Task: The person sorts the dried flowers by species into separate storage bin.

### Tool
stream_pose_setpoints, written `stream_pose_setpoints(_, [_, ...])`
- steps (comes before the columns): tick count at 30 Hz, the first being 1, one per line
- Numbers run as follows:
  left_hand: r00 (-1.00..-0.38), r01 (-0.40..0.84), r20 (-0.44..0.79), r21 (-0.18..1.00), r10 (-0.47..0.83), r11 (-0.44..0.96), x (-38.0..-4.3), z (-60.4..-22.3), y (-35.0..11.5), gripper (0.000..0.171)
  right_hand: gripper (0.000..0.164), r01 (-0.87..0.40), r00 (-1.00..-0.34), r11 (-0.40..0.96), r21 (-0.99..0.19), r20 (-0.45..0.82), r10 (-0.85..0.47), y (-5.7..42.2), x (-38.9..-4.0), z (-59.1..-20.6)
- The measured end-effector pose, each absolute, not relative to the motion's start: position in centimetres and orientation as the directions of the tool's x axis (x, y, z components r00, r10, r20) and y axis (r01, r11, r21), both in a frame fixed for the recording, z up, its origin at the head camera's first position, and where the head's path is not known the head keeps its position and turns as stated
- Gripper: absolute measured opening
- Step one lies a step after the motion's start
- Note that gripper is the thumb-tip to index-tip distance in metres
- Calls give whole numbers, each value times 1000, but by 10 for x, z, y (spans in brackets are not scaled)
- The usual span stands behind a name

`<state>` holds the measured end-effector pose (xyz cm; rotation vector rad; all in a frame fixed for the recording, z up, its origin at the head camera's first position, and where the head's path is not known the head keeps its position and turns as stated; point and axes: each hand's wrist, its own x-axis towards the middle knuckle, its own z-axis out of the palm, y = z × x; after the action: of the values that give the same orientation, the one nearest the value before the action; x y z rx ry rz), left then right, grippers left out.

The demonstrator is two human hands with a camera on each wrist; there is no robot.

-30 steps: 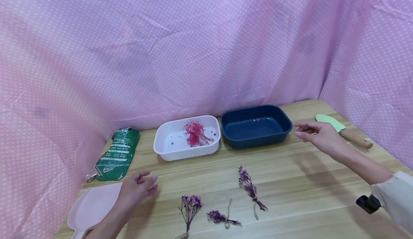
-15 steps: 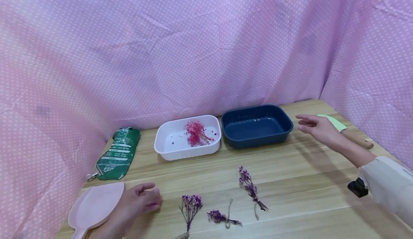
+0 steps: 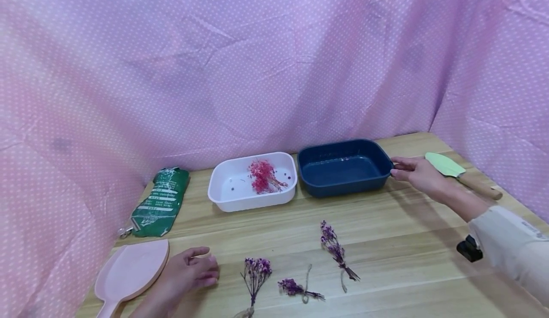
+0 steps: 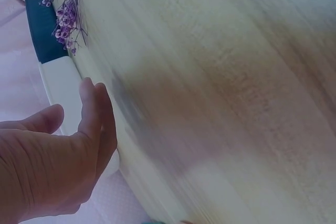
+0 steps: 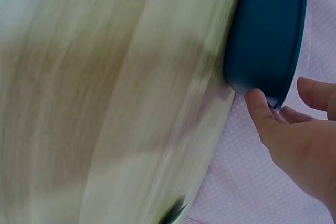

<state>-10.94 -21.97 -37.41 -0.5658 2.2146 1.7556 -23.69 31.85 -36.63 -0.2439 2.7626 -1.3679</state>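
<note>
My right hand (image 3: 422, 177) is at the right end of the dark blue tray (image 3: 345, 188), fingertips right at its wall. In the right wrist view the fingers (image 5: 261, 111) reach the tray's end and the thumb is spread apart from them. My left hand (image 3: 188, 271) hovers low over the table with relaxed fingers and holds nothing. It is between a pink dustpan-shaped scoop (image 3: 133, 268) and a bunch of dried purple flowers (image 3: 257, 272). A white tray (image 3: 253, 204) with a bunch of dried pink flowers (image 3: 262, 177) stands left of the blue one.
Two more purple flower bunches lie on the wooden table (image 3: 386, 270): a small tied one (image 3: 291, 287) and a longer one (image 3: 332, 246). At left is a green printed pouch (image 3: 160, 203). A light green blade (image 3: 445, 164) with a wooden handle (image 3: 480, 186) lies far right.
My right hand has moved from beside the blue tray onto its right end. My left hand has shifted slightly down and right. Trays and flowers keep their places.
</note>
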Motion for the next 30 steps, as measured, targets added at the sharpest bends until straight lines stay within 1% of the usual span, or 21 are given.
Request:
stream_pose_setpoints(8, [-892,-448,-424,875,-155,184,-107,-374,-219,48,59,-117,-991,623,-773,48,-127,316,-236,-369])
stream_pose_setpoints(13, [-903,-426,-405,886,-143,184,-105,-375,-218,48,56,-115,-992,594,-796,66,-103,313,-235,-371])
stream_pose_setpoints(18, [-907,-420,-403,888,-123,187,-104,-374,-216,50,51,-137,-991,575,-807,116,-73,311,-236,-374])
stream_pose_setpoints(24, [-915,-402,-399,897,-52,183,-101,-374,-216,55,46,-164,-986,560,-812,153,-67,310,-236,-374])
stream_pose_setpoints(30, [-920,-381,-392,907,25,179,-99,-373,-215,59,47,-161,-987,550,-820,147,-69,309,-237,-373])
